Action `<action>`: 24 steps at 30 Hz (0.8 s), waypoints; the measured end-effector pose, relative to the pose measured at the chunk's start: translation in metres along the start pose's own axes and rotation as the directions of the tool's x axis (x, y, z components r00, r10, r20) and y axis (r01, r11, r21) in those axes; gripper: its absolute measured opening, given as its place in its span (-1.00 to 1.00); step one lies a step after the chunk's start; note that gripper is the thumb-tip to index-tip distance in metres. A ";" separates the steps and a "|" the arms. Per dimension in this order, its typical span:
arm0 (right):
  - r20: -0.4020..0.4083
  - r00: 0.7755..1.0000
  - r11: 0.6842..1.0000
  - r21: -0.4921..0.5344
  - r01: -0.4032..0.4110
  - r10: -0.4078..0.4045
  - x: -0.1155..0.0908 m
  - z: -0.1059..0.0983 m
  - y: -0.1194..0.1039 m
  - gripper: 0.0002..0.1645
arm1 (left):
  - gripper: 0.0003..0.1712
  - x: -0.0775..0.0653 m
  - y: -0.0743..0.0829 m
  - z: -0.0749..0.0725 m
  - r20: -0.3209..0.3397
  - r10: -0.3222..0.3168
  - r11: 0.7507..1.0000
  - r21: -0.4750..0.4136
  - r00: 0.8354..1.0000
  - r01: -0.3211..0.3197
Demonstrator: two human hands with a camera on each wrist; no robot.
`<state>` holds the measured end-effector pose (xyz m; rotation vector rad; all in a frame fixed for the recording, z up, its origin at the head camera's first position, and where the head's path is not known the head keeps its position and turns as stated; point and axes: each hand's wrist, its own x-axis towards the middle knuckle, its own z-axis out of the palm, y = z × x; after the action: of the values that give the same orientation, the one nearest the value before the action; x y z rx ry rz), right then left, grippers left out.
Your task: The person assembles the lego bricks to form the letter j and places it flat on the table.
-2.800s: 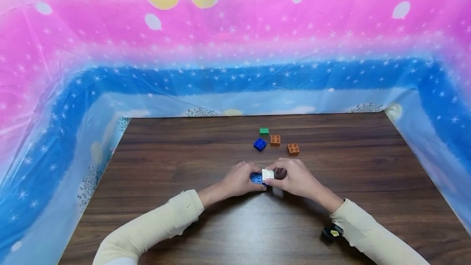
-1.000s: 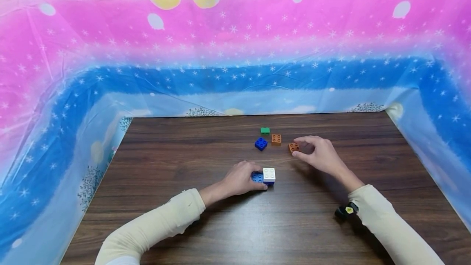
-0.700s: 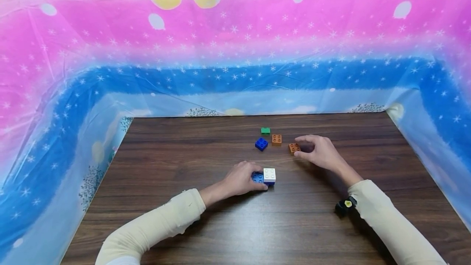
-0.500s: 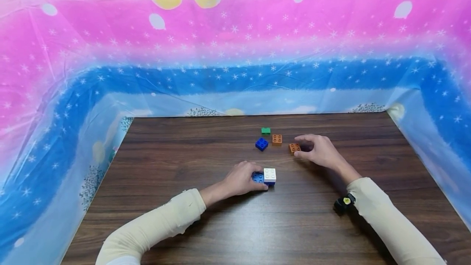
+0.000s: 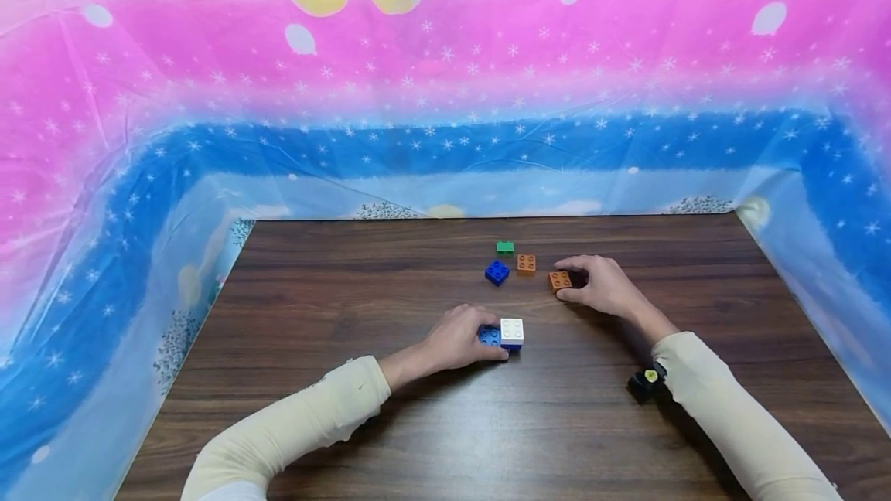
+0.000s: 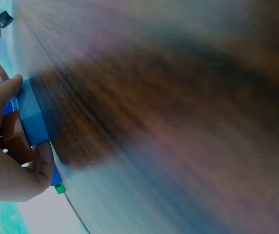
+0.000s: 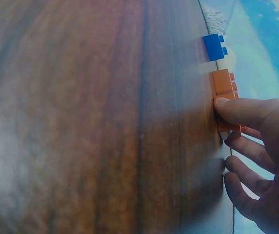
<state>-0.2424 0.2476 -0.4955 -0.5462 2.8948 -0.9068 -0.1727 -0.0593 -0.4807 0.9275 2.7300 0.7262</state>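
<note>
My left hand (image 5: 452, 337) grips a small brick assembly near the middle of the table. On it, a white brick (image 5: 511, 329) sits atop a dark blue brick (image 5: 513, 346), beside a light blue brick (image 5: 489, 337). The left wrist view also shows a brown brick (image 6: 16, 139) between thumb and fingers against the light blue side; the hand covers it in the head view. Farther back, my right hand (image 5: 604, 284) pinches the right-hand orange brick (image 5: 560, 281) between thumb and index finger. Its remaining fingers are loosely bent in the right wrist view.
Left of the pinched brick lie another orange brick (image 5: 526, 264), a dark blue brick (image 5: 497, 272) and a green brick (image 5: 504, 247). All rest on a dark wooden table (image 5: 334, 277). A patterned cloth (image 5: 445, 145) rises along the table's back and sides.
From the white brick on the assembly, my right hand has moved away and rightward to the orange brick, with fingers now around it. My left hand has kept its grip in place.
</note>
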 end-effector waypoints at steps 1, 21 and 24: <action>0.002 1.000 1.000 -0.002 -0.002 0.002 0.000 0.000 0.000 -0.41 | -0.41 0.000 0.000 0.000 0.000 0.000 1.000 0.000 1.000 0.000; -0.048 0.999 0.999 0.033 -0.021 0.023 -0.008 -0.003 -0.014 -0.48 | -0.41 0.001 -0.001 0.000 -0.003 0.006 1.000 -0.013 1.000 -0.006; -0.056 0.998 0.999 0.041 -0.014 0.016 -0.010 -0.004 -0.021 -0.48 | -0.41 0.001 -0.001 0.000 -0.004 0.004 1.000 -0.012 1.000 -0.004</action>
<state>-0.2267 0.2371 -0.4809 -0.5027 2.9184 -0.9925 -0.1739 -0.0592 -0.4810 0.9303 2.7247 0.7449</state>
